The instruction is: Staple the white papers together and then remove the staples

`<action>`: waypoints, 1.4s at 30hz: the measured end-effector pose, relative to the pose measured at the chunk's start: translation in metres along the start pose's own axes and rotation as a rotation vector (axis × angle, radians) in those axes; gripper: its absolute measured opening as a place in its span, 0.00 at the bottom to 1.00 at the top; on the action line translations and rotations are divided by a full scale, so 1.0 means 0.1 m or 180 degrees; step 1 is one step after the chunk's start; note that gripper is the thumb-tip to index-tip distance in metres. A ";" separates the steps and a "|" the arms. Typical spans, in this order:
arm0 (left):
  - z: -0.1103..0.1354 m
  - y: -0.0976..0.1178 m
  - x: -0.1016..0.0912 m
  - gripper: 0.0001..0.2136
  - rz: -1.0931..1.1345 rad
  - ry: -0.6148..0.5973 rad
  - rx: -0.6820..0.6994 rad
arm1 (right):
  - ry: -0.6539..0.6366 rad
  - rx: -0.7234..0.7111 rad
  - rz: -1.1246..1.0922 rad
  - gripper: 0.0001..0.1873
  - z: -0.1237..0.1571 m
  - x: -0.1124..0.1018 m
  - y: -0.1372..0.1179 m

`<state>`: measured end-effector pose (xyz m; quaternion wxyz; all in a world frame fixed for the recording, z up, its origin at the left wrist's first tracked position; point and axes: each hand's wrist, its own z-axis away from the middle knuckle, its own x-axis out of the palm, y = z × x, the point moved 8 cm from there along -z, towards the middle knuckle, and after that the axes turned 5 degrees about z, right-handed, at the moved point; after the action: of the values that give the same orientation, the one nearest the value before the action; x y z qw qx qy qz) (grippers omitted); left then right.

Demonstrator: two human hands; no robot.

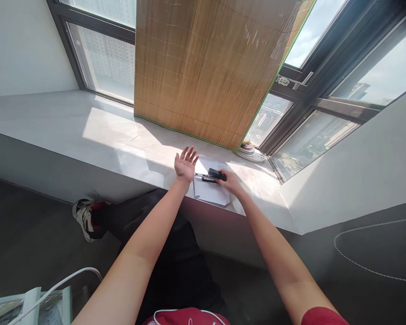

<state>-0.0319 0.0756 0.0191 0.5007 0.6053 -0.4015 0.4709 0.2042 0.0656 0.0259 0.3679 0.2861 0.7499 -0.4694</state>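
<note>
A white sheet of paper (211,192) lies at the front edge of a pale window ledge (88,131). My left hand (185,164) hovers just left of the sheet, palm up, fingers spread and holding nothing. My right hand (230,180) rests on the sheet's right side, its fingers closed on a small black stapler-like tool (214,175) that lies across the paper. Both bare forearms reach forward from the bottom of the view.
A bamboo blind (209,67) hangs in front of the windows. A stack of small plates (248,151) sits on the ledge by the right window. A shoe (84,216) shows below the ledge. White cable and boxes (37,300) are at lower left.
</note>
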 end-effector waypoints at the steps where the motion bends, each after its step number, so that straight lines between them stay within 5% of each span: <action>1: 0.00 0.01 0.00 0.24 0.0034 0.0008 0.0038 | 0.0085 0.0109 0.0056 0.19 0.01 0.00 -0.01; 6: 0.03 -0.01 -0.02 0.25 0.0048 0.0191 0.0030 | 0.1313 0.0237 0.0025 0.16 0.28 -0.18 -0.31; 10: 0.05 -0.08 0.03 0.28 0.0041 0.0087 -0.0220 | 0.1927 -0.0465 0.0323 0.13 0.55 -0.17 -0.90; 16: 0.05 -0.10 0.02 0.27 0.0333 0.0212 -0.0271 | 0.1963 -0.1579 0.1143 0.25 0.72 0.09 -1.47; 24: 0.04 -0.10 -0.01 0.23 0.0426 0.0381 -0.0269 | 0.1512 -0.1946 0.1359 0.23 0.65 0.16 -1.41; 29: 0.03 -0.12 0.01 0.24 0.0259 0.0279 -0.0302 | 0.1038 -0.1593 0.0885 0.22 0.54 0.10 -1.34; 33: 0.02 -0.10 0.00 0.23 0.0323 0.0279 -0.0267 | 0.1720 -0.0914 0.0688 0.17 0.55 -0.10 -1.22; 37: 0.03 -0.06 -0.02 0.23 0.0332 0.0255 -0.0188 | 0.2313 0.0557 -0.0065 0.21 0.55 -0.23 -0.63; 39: 0.04 -0.04 -0.01 0.23 0.0329 0.0235 -0.0140 | 0.2145 0.1033 -0.0486 0.27 0.51 -0.15 -0.32; 42: 0.06 -0.02 0.02 0.23 0.0334 0.0154 -0.0117 | 0.1799 0.1146 -0.0692 0.29 0.44 -0.02 -0.07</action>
<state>-0.0284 0.0705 0.0201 0.4959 0.5625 -0.4290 0.5036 0.2122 0.0224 0.0183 0.0373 0.3834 0.7534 -0.5329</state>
